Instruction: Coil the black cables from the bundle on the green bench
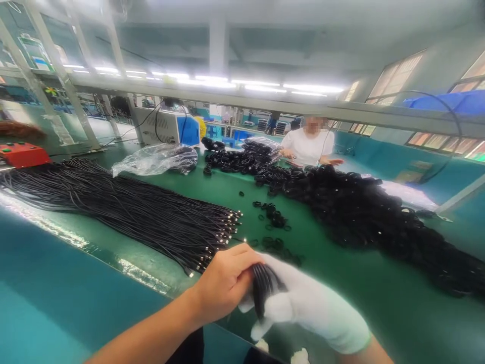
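Observation:
A coiled black cable is held between both hands near the table's front edge. My bare left hand grips its upper left side, fingers curled over it. My right hand, in a white glove, wraps round the coil from the right, its fingers closed on it. Just left of my hands, a long bundle of straight black cables lies with its metal plugs facing them. Small black rings lie loose on the green table beyond my hands.
A large heap of coiled black cables spreads along the right. Behind it sits a person in a white shirt. Clear plastic bags, a blue and white machine and a red control box stand farther back left.

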The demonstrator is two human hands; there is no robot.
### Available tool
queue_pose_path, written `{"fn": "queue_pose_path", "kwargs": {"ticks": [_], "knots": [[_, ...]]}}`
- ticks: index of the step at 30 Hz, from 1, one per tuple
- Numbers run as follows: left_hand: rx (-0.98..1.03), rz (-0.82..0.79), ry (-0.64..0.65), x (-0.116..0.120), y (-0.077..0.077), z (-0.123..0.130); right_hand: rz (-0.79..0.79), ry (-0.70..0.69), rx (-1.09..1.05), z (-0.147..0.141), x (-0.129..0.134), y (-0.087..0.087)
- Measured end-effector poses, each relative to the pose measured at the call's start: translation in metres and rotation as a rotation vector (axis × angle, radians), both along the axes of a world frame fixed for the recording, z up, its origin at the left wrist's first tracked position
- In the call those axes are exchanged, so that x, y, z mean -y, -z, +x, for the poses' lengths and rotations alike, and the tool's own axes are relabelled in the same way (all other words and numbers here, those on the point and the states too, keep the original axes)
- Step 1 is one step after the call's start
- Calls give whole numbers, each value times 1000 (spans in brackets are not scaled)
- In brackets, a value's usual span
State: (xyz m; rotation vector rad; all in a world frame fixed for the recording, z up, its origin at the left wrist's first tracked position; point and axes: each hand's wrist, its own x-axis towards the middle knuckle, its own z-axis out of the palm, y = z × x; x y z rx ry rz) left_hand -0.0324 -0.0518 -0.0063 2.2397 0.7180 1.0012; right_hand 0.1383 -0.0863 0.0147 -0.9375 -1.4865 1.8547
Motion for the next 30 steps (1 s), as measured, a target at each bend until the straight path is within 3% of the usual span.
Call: {"fn": "queue_pose_path", "kwargs": {"ticks": [4, 10, 14, 18, 23, 27, 30], "knots": [[-52, -54, -73, -3, -4, 2, -70, 20, -83, -1, -17, 9], [-51, -444, -168, -15, -7, 9, -206, -29, -358, 8, -32, 39], [-110, -388, -289, -20, 1, 18, -210, 13, -339, 9, -33, 53], [-134, -370, -318, -23, 8, 24, -215, 62, -323, 11, -33, 62], [-148, -415, -378, -22, 9, 24, -202, 42, -342, 12, -35, 63], [-129, -585, -333, -21, 11, 26, -190, 14, -316, 10, -35, 61], [-126, -570, -326, -21, 18, 28, -187, 12, -279, 7, -35, 62]]}}
